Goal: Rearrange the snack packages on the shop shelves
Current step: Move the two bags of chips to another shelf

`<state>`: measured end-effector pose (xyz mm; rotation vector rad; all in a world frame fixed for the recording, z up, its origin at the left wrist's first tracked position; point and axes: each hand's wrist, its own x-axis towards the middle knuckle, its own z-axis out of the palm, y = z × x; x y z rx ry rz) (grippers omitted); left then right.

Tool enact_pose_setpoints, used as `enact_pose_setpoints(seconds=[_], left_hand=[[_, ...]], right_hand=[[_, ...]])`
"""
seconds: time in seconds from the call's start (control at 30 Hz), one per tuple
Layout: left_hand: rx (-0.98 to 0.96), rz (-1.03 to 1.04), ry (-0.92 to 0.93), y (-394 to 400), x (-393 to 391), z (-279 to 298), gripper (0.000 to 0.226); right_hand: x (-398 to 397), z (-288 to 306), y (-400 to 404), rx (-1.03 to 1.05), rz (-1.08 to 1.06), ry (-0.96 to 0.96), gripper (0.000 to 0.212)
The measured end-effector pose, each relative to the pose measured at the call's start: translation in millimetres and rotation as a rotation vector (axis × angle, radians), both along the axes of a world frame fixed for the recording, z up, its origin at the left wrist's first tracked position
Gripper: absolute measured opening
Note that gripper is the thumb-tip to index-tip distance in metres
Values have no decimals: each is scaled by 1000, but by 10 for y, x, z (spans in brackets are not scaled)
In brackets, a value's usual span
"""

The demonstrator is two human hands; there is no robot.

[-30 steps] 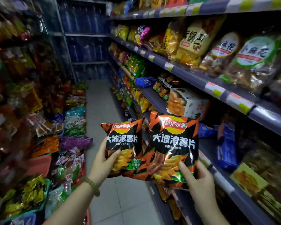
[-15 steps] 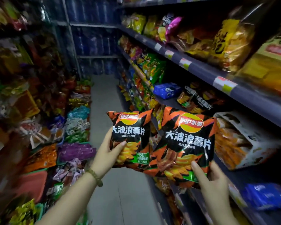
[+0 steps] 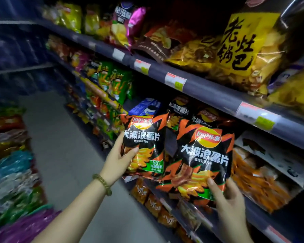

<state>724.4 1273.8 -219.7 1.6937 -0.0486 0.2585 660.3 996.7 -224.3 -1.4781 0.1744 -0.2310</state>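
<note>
Both chip bags have come up and rightward toward the shelving since the earlier frame, and the view has swung closer to the right-hand racks.

Aisle floor (image 3: pixel 65 155): pale grey, running from 6 o'clock back toward 11 o'clock, dim light. Low bins of mixed snack packs (image 3: pixel 9 172) line the aisle at 9 o'clock, blurred.

Left hand (image 3: pixel 118 159), beaded bracelet (image 3: pixel 103 184) on the wrist: grip pinches the left chip bag (image 3: pixel 144 142) at its lower left edge, thumb on the front, fingers behind. Bag upright, black and orange, held in the air at frame centre, in front of the middle shelf.

Right hand (image 3: pixel 230 202) at 5 o'clock: grip pinches the right chip bag (image 3: pixel 202 162) at its bottom edge, thumb on the front. Its left edge overlaps the left bag's right edge.

Matching bags (image 3: pixel 182 107) stand on the middle shelf just behind, at 12 o'clock from the held pair. Blue biscuit pack (image 3: pixel 146 106) just left of them. Upper shelf rail (image 3: pixel 209 90), dark grey with price tags, slants from 10 to 3 o'clock; big yellow crisp bag (image 3: pixel 244 48) on it at 1 o'clock. White carton of orange packets (image 3: pixel 263 172) at 3 o'clock.
</note>
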Motion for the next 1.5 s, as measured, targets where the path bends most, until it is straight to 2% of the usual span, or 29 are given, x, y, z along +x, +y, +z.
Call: enact_pose_setpoints(seconds=[0.1,0.37,0.43,0.53,0.63,0.73,0.83,1.03,1.17,1.3,1.5], left_hand=[[33,-59,-6,-26,462,-19,61],[59,-279,25,-119,1547,29,67],[88,-344,12,-162,1781,63,66],[149,-427,-36,-198,2130,71,65],[185,-493,-18,-226,2398,61,72],[217,-529,-24,-292,2648,48,77],[273,-598,-33,-386,2778,54,73],[366,-716,-13,-319,2916,-57,88],[391,-780,7,-279,2842,-156,88],[374,-802,16,-321,2849,-130,86],[368,-812,51,-341,2811,-186,87]], right_hand=[[318,-73,-43,-25,-61,-24,37],[852,-24,23,-41,-274,-72,24],[951,-18,90,-104,-311,-114,38],[1109,-27,180,-275,-441,-74,40],[1262,-104,247,-463,-592,-43,53],[1448,-89,419,-554,-709,-43,49],[1598,-217,549,-746,-789,-19,52],[1583,-310,685,-665,-747,156,61],[1500,-391,687,-683,-741,258,62],[1525,-284,734,-622,-582,275,85],[1666,-285,728,-603,-787,238,84]])
